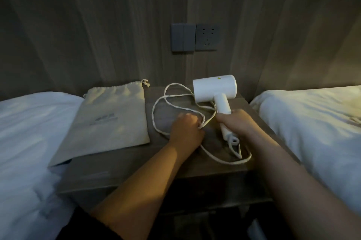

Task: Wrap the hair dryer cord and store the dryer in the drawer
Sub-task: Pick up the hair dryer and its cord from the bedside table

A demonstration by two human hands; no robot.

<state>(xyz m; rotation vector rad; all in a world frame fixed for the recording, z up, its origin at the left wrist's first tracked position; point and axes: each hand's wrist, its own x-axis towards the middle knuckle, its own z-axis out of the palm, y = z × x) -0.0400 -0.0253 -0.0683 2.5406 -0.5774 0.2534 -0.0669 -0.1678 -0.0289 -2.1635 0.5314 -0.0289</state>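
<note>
A white hair dryer (pixel 214 88) lies on the dark wooden nightstand (pixel 125 163), its barrel toward the wall. My right hand (pixel 237 121) is closed around its handle. The white cord (pixel 159 106) runs in loose loops across the tabletop, left of the dryer and down past the handle's end. My left hand (pixel 186 128) is closed on a stretch of that cord near the middle of the nightstand. The drawer front below the tabletop is in shadow and hard to make out.
A beige drawstring bag (pixel 111 120) lies flat on the nightstand's left half, overhanging the edge. White-covered beds stand at the left (pixel 25 142) and right (pixel 316 122). A wall switch (pixel 182 37) and socket (pixel 207 37) sit on the panelled wall behind.
</note>
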